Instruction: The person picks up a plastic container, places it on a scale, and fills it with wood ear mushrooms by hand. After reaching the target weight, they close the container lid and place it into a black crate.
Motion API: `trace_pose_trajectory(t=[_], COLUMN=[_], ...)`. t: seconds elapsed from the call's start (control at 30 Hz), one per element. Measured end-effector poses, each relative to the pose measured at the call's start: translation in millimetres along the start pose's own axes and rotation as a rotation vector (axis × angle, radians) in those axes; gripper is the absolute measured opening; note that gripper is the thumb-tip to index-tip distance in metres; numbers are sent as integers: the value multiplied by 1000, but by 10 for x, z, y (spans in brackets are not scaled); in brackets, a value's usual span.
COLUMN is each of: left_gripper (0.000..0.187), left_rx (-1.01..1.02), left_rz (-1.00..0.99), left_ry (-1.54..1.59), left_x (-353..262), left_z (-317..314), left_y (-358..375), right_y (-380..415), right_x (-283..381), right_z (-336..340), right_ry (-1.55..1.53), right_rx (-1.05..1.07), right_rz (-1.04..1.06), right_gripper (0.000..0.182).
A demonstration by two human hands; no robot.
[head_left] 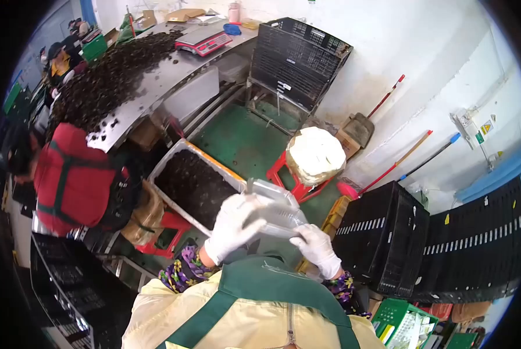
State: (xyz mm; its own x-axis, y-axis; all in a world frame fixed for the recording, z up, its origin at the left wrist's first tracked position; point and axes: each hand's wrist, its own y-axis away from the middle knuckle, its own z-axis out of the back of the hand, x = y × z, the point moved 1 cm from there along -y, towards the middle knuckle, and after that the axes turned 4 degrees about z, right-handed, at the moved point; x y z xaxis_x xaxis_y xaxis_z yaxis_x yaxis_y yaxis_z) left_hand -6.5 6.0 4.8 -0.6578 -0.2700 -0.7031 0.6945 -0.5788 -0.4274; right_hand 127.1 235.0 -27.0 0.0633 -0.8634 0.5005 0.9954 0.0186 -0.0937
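My left hand and my right hand both wear white gloves and hold a clear plastic clamshell box in front of my chest. The left hand grips its near left side from on top. The right hand supports its lower right corner. The box looks empty, though glare hides part of it. Just beyond the box sits a grey tray filled with small dark fruit, resting on a red stool. My cream jacket and green apron fill the bottom of the view.
A person in a red vest bends at the left beside a steel table heaped with dark fruit, with a red scale on it. Black crates stand on the right and another black stack at the back. A white bundle lies on a red stool.
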Motion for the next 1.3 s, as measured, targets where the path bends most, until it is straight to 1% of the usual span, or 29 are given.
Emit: trace_pose_trajectory(t=[0.03,0.07,0.1,0.17,0.2,0.23,0.3,0.37,0.4,0.43,0.5,0.6,0.63,0.7,0.77,0.8,0.83,0.9,0.97,1.0,1.1,1.13,1.17,1.2,1.23,1.3], left_gripper=[37,33,29,30,26,26,25,24,24,24,23,24,24,25,28,28,28,29,30,28,29,29,29,29,29,29], left_rx=[-96,-142,-111,-157,-152,-136,-114,-114,-134,-117,-160,-220,-253,-243,-207,-174,-143,-85,-71,-77,-82,-89,-108,-164,-212,-283], left_rz=[28,63,133,295,366,409,479,575,547,613,647,706,714,709,683,699,712,777,754,730,751,816,828,854,887,876], left_ry=[67,199,134,319,432,465,486,572,606,622,606,606,600,552,545,548,553,560,570,576,606,529,539,529,515,461], left_x=[-32,-23,508,744,832,985,1279,1438,1560,1681,1804,1982,2066,2261,2454,2552,2664,2906,3301,3527,4186,4375,4563,4687,4795,5031], left_z=[5,-11,136,-159,-320,-392,-519,-634,-695,-720,-715,-632,-624,-616,-613,-602,-584,-512,-460,-395,-94,60,203,377,540,850], left_y=[-45,-85,-968,-1419,-1674,-1863,-2138,-2373,-2505,-2616,-2845,-3144,-3251,-3480,-3740,-3883,-4029,-4310,-4543,-4621,-4955,-5065,-5115,-5186,-5227,-5309], right_y=[84,167,-729,-934,-1067,-1227,-1591,-1993,-2229,-2440,-2907,-3488,-3713,-4072,-4363,-4536,-4742,-5186,-5735,-6031,-7079,-7461,-7795,-8151,-8496,-9203], right_x=[-37,-52,-443,-826,-1079,-1248,-1614,-1945,-2007,-2187,-2170,-2450,-2471,-2514,-2640,-2644,-2634,-2587,-2537,-2495,-2307,-2245,-2186,-2061,-1965,-1849], right_z=[99,217,145,522,715,798,952,1066,1188,1222,1440,1487,1520,1581,1517,1486,1477,1471,1395,1276,1104,1079,1042,1056,1088,1077], right_ry=[-8,-43,-176,-188,-170,-146,-156,-266,-200,-319,-390,-459,-479,-524,-513,-606,-609,-590,-601,-660,-731,-696,-657,-632,-551,-592], right_rx=[-30,-62,-125,-134,-196,-242,-201,-210,-236,-245,-201,-179,-180,-138,-155,-156,-148,-149,-153,-165,-161,-182,-188,-182,-180,-178], right_rz=[-30,-60,-98,-188,-129,-137,-198,-261,-186,-196,-205,-143,-115,-95,-61,-89,-80,12,26,20,46,43,33,38,89,172], right_gripper=[23,22,22,21,21,21,25,26,26,25,21,20,20,20,24,23,23,21,20,19,20,20,20,20,19,19])
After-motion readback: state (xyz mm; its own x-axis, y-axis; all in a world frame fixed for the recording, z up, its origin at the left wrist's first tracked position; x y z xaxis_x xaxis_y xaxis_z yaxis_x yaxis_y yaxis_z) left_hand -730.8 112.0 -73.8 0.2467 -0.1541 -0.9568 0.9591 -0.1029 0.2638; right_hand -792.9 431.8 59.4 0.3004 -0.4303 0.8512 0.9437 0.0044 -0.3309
